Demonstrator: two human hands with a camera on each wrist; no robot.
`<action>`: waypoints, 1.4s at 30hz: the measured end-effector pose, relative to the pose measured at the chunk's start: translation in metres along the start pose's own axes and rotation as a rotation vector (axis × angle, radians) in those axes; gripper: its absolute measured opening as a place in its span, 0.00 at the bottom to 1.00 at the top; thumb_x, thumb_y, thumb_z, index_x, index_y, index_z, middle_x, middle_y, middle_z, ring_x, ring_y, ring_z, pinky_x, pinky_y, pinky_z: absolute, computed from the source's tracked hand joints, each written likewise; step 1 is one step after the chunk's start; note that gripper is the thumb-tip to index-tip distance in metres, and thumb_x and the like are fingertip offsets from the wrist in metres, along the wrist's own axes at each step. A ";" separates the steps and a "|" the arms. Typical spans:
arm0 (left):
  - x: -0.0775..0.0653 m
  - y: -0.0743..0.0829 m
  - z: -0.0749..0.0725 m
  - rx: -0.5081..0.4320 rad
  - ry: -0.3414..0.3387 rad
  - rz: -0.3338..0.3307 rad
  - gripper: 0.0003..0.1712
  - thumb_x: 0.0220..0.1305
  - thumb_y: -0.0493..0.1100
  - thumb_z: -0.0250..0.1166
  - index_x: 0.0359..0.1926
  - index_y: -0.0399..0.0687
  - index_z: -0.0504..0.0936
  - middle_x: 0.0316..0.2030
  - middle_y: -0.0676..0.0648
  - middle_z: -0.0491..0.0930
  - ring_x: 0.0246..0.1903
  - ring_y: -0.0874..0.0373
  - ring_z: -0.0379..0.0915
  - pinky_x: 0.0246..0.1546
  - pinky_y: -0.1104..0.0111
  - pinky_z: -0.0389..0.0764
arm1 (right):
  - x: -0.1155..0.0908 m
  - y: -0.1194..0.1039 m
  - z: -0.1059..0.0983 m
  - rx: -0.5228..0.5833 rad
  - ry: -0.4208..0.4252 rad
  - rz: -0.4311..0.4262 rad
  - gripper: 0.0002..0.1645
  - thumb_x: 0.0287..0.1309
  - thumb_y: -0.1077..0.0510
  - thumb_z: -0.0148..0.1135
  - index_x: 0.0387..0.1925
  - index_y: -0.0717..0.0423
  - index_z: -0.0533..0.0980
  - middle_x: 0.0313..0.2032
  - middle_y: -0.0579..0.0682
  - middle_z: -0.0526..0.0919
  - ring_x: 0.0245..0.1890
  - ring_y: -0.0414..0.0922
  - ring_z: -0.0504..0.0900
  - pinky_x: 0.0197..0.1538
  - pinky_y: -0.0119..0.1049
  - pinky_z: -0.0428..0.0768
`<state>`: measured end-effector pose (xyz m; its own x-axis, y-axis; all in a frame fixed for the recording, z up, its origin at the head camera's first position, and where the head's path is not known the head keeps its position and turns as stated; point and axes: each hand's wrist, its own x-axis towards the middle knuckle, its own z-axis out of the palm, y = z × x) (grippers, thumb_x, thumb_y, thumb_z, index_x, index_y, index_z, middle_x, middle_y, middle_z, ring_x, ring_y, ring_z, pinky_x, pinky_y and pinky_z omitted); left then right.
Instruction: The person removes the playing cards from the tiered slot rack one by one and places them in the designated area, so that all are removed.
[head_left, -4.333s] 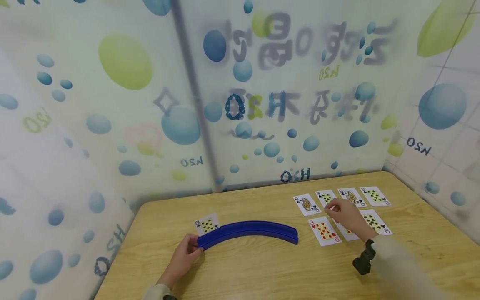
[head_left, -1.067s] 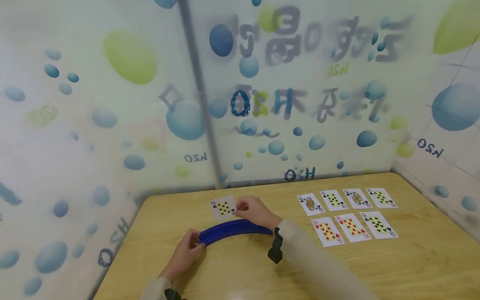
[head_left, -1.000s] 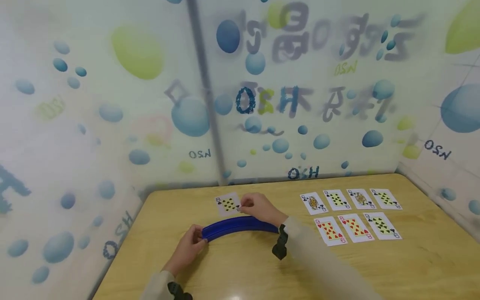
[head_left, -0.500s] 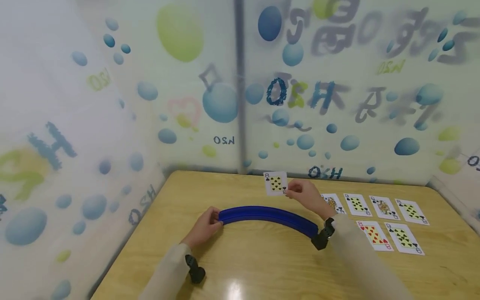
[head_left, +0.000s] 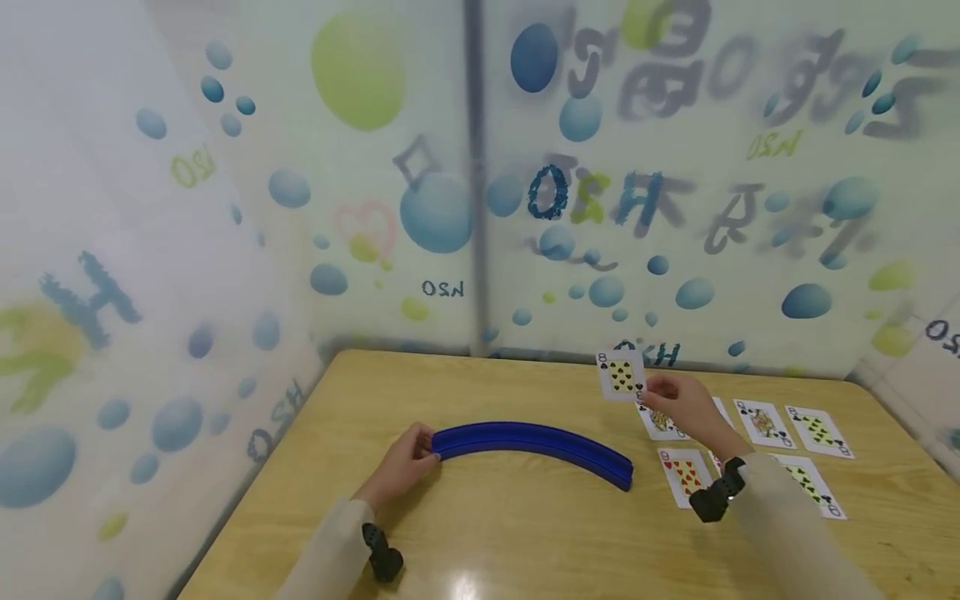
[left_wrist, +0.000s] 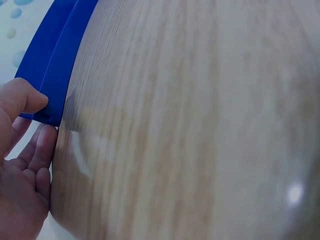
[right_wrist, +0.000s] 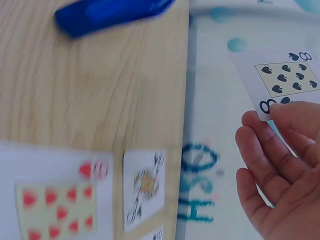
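Note:
In the head view my left hand grips the left end of a curved blue playing-card holder. Its thumb presses the face of the holder in the left wrist view, other fingers behind and below the end. My right hand pinches the eight of spades by a lower corner, thumb on its printed face. This playing card is raised, right of the holder, and overlaps the top of a queen in the head view. Nothing stands in the holder.
Two rows of face-up cards lie at the right, among them a second queen, a black-suit eight and a nine of hearts. My right hand and forearm partly cover several. Patterned curtains border the wooden table.
The right hand has moved from the laid-out cards to the holder, taken the eight of spades from its left part and carried it right. The left hand keeps its grip; the head view has shifted.

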<state>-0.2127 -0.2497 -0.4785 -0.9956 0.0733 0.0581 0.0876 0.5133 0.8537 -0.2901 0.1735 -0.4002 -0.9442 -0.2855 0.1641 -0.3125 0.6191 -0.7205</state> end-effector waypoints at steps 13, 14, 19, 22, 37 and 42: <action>-0.008 0.005 0.001 -0.023 0.016 0.023 0.14 0.55 0.29 0.61 0.42 0.36 0.69 0.35 0.43 0.73 0.34 0.54 0.71 0.36 0.63 0.73 | -0.032 0.034 -0.040 -0.127 0.013 0.081 0.16 0.61 0.54 0.55 0.41 0.66 0.73 0.32 0.55 0.80 0.31 0.49 0.76 0.31 0.39 0.72; -0.008 0.005 0.000 -0.024 0.017 0.024 0.14 0.55 0.29 0.61 0.42 0.36 0.69 0.35 0.43 0.73 0.34 0.54 0.71 0.36 0.64 0.73 | -0.034 0.037 -0.043 -0.137 0.015 0.088 0.17 0.61 0.54 0.55 0.41 0.66 0.73 0.32 0.55 0.80 0.31 0.49 0.76 0.30 0.38 0.72; -0.006 -0.003 0.001 -0.029 0.031 0.026 0.14 0.54 0.29 0.61 0.42 0.36 0.69 0.35 0.44 0.73 0.34 0.55 0.71 0.36 0.65 0.73 | -0.046 0.053 -0.060 -0.190 0.033 0.105 0.17 0.63 0.54 0.53 0.41 0.67 0.72 0.31 0.55 0.80 0.31 0.49 0.76 0.29 0.38 0.72; -0.007 -0.003 0.001 -0.040 0.044 0.039 0.15 0.53 0.28 0.62 0.42 0.35 0.70 0.34 0.44 0.74 0.33 0.55 0.71 0.34 0.67 0.73 | -0.053 0.063 -0.070 -0.211 0.034 0.131 0.18 0.63 0.54 0.52 0.40 0.69 0.72 0.30 0.56 0.80 0.30 0.50 0.77 0.29 0.38 0.72; -0.003 -0.005 0.000 -0.033 0.035 0.028 0.14 0.53 0.29 0.61 0.42 0.36 0.70 0.35 0.44 0.74 0.33 0.55 0.71 0.35 0.67 0.73 | -0.088 0.105 -0.111 -0.300 0.040 0.250 0.22 0.64 0.55 0.49 0.40 0.76 0.69 0.28 0.55 0.78 0.27 0.47 0.76 0.27 0.37 0.72; -0.005 -0.002 -0.002 -0.028 0.037 -0.002 0.14 0.54 0.29 0.61 0.42 0.37 0.70 0.35 0.44 0.74 0.34 0.55 0.71 0.35 0.65 0.72 | -0.093 0.155 -0.122 -0.308 0.079 0.257 0.26 0.65 0.52 0.48 0.43 0.77 0.68 0.28 0.55 0.78 0.25 0.43 0.75 0.25 0.37 0.72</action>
<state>-0.2076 -0.2529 -0.4797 -0.9964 0.0400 0.0750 0.0850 0.4896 0.8678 -0.2630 0.3857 -0.4449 -0.9969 -0.0438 0.0650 -0.0710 0.8564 -0.5114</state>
